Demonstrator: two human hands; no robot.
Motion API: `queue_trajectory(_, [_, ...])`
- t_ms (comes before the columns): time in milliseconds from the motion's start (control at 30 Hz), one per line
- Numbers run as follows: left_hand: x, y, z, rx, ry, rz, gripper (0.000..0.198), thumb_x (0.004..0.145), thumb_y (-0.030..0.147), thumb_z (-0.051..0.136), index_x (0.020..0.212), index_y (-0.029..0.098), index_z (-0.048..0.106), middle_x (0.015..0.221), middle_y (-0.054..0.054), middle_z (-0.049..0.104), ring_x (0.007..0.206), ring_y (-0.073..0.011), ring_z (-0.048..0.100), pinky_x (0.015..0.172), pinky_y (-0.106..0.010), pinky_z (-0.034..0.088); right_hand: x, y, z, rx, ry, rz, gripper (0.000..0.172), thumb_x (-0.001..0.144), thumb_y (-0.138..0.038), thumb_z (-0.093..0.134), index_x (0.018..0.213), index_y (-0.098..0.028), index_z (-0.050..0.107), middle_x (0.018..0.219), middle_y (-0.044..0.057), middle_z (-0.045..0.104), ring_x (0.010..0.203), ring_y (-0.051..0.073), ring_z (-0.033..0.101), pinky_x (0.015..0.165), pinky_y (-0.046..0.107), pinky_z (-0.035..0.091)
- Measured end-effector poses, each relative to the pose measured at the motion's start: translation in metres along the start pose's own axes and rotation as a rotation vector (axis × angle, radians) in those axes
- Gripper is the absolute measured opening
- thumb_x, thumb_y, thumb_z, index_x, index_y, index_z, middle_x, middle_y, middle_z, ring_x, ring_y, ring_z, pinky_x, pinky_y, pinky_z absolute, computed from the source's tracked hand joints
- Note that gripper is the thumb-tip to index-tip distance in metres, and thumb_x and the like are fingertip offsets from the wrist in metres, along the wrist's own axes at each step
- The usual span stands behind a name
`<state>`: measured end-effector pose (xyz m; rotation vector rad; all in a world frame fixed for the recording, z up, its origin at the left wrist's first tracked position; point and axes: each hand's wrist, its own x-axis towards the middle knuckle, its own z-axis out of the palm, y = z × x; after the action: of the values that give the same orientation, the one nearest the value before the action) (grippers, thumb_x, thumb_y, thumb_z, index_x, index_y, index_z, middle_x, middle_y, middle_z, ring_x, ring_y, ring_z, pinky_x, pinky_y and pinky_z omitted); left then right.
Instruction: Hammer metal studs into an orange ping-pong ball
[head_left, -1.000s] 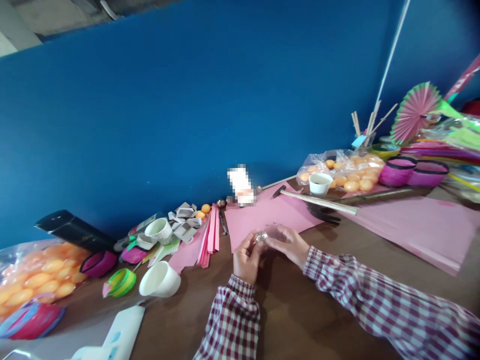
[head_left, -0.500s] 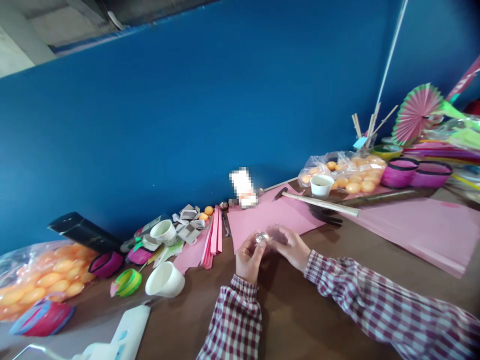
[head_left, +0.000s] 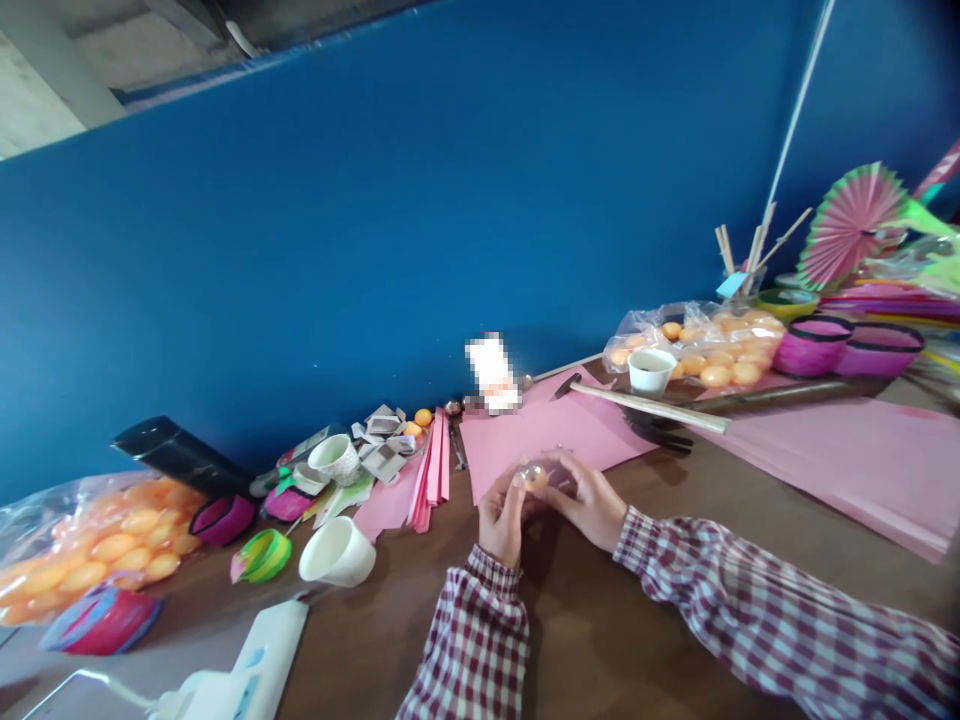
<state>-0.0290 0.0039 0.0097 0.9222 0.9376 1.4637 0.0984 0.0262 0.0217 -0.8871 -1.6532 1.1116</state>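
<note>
My left hand [head_left: 501, 515], nearly closed, pinches a small shiny ball [head_left: 533, 477] above the desk [head_left: 592, 640], probably for fine control, with my right hand [head_left: 589, 502] half-curled at its three o'clock, grip unclear, pink paper [head_left: 544, 435] toward twelve.

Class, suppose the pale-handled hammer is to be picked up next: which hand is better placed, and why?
Probably the right hand: it is nearer the hammer, whose handle extends rightward. Both hands are at a small shiny piece, but the left hand sits farther off.
</note>
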Motion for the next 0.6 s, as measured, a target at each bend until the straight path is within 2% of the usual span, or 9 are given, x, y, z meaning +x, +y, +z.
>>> queue_trajectory(167, [0.001, 0.001, 0.0, -0.063, 0.058, -0.032, 0.038, 0.072, 0.034, 0.056, 0.103, 0.013, 0.057, 0.092, -0.011, 0.065, 0.077, -0.0196, 0.062, 0.063, -0.029, 0.051, 0.0, 0.002, 0.001, -0.017, 0.01, -0.019, 0.029, 0.077, -0.03, 0.051, 0.103, -0.019, 0.049, 0.091, 0.003, 0.058, 0.072, 0.011, 0.055, 0.06, 0.023, 0.049])
queue_trajectory(400, [-0.002, 0.01, 0.005, -0.059, 0.012, -0.05, 0.033, 0.066, 0.028, 0.063, 0.095, 0.014, 0.057, 0.092, -0.009, 0.064, 0.084, -0.019, 0.06, 0.074, -0.032, 0.047, 0.001, 0.001, -0.001, -0.054, -0.006, -0.02, 0.03, 0.077, -0.03, 0.05, 0.105, -0.019, 0.05, 0.091, 0.005, 0.058, 0.074, 0.012, 0.056, 0.062, 0.024, 0.049])
queue_trajectory(600, [-0.006, 0.017, 0.008, -0.057, 0.041, -0.069, 0.027, 0.068, 0.029, 0.061, 0.089, 0.015, 0.052, 0.086, -0.006, 0.062, 0.074, -0.0151, 0.06, 0.065, -0.027, 0.048, 0.0, 0.001, -0.002, -0.101, -0.029, -0.12, 0.029, 0.079, -0.028, 0.048, 0.106, -0.02, 0.051, 0.097, 0.006, 0.055, 0.077, 0.014, 0.055, 0.067, 0.028, 0.049])
